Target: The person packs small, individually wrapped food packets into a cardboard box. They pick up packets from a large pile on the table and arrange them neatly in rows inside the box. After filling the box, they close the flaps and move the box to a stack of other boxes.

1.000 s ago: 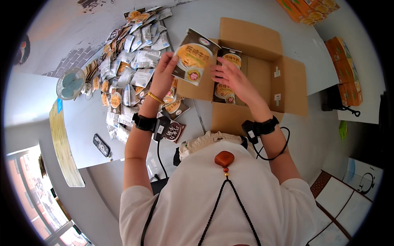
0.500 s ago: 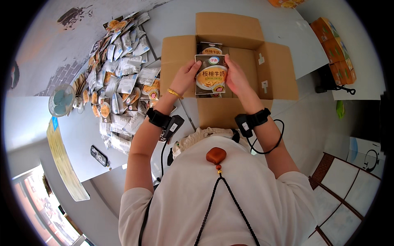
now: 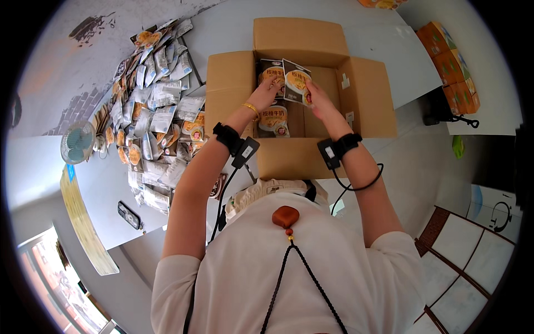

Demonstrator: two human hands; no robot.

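An open cardboard box (image 3: 233, 83) stands on the grey table in front of me, its flaps spread outward. Both my hands reach into it. My right hand (image 3: 318, 99) grips a dark snack pouch with an orange picture (image 3: 296, 79), held upright against the box's far wall. My left hand (image 3: 268, 92) presses on a second pouch (image 3: 267, 68) standing beside the first. Another pouch (image 3: 273, 119) lies flat on the box floor below them. Each wrist carries a black band with a small device and cable.
A big heap of silver and orange pouches (image 3: 153, 111) covers the table left of the box. A small fan (image 3: 78, 142) and a black phone (image 3: 129, 215) lie further left. Orange cartons (image 3: 451, 64) sit at the far right.
The pouches I held up above the table have been carried down into the box. Both hands have gone deeper, toward the box's far wall.
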